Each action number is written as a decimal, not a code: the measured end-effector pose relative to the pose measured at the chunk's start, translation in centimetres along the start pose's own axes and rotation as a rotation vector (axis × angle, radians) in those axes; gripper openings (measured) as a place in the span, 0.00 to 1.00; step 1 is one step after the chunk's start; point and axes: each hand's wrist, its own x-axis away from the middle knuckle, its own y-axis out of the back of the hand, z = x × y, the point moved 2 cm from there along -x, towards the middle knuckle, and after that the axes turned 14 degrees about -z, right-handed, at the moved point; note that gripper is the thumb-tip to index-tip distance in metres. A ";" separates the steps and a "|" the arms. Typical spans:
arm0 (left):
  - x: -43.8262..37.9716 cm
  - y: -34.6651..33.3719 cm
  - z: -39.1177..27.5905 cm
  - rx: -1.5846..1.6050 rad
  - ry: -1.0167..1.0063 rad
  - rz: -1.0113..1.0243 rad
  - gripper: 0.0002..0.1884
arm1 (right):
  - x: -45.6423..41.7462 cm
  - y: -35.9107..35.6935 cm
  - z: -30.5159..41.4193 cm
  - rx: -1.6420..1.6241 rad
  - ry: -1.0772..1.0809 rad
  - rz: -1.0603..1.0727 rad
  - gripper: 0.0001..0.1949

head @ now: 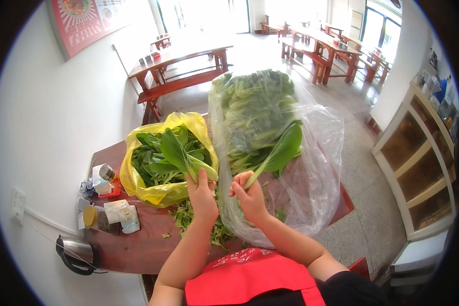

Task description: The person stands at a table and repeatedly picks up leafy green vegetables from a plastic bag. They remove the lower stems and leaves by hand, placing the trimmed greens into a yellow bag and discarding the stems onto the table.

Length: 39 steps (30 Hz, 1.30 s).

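My left hand (pixel 204 198) grips a head of leafy greens (pixel 179 155), like bok choy, above the near right rim of a yellow plastic bag (pixel 133 193). Loose green leaves (pixel 147 153) fill that bag. Between the fingers of my right hand (pixel 249 197) is the pale stem of a single broad leaf (pixel 285 147), tilted up to the right. Behind it stands a large clear plastic bag (pixel 317 191), its mouth towards me, with a stack of whole greens (pixel 258 103) inside. Trimmed green scraps (pixel 191 220) lie on the table under my left forearm.
On the left of the dark red table (pixel 137 252) are a jar with a yellow lid (pixel 95 218), tissue packs (pixel 124 214) and a shaker (pixel 108 172). A steel kettle (pixel 74 250) stands by the wall. Wooden benches (pixel 183 84) and a cabinet (pixel 417 164) stand beyond.
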 end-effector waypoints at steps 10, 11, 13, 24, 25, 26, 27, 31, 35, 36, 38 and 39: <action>0.2 0.4 0.1 -0.337 -0.115 0.404 0.05 | -1.5 -0.5 1.3 0.355 -0.111 0.123 0.09; 0.1 0.4 0.1 -0.332 -0.142 0.400 0.05 | -1.4 -0.4 1.2 0.294 -0.159 0.103 0.08; 0.3 0.2 0.4 -0.263 -0.119 0.330 0.04 | -1.1 -0.5 0.7 0.054 -0.272 -0.025 0.06; -0.9 1.2 1.1 0.091 0.442 0.320 0.06 | -0.8 0.5 -0.7 -0.363 -0.640 -0.069 0.04; -0.3 0.8 0.4 -0.017 0.382 0.318 0.06 | -0.6 0.4 -0.5 -0.353 -0.629 -0.065 0.04; -0.1 0.6 0.1 -0.124 0.321 0.315 0.07 | -0.6 0.4 -0.5 -0.344 -0.618 -0.062 0.04; -0.2 0.6 0.0 -0.108 0.305 0.294 0.07 | -0.7 0.5 -0.4 -0.342 -0.590 -0.032 0.04; -2.0 1.6 -0.2 -0.016 0.206 0.231 0.07 | -1.6 1.0 0.5 -0.375 -0.508 -0.048 0.04; -2.4 1.5 -1.0 -0.092 0.087 0.252 0.07 | -2.4 1.0 1.8 -0.346 -0.422 -0.085 0.04; -1.6 1.0 -1.4 -0.204 0.086 0.294 0.07 | -2.3 0.7 2.1 -0.282 -0.392 -0.081 0.05; -0.1 0.4 -1.1 -0.377 0.003 0.366 0.10 | -2.0 -0.3 2.7 -0.043 -0.267 -0.074 0.06; 0.5 0.1 -0.7 -0.463 -0.037 0.407 0.11 | -1.9 -0.7 2.9 0.077 -0.199 -0.072 0.07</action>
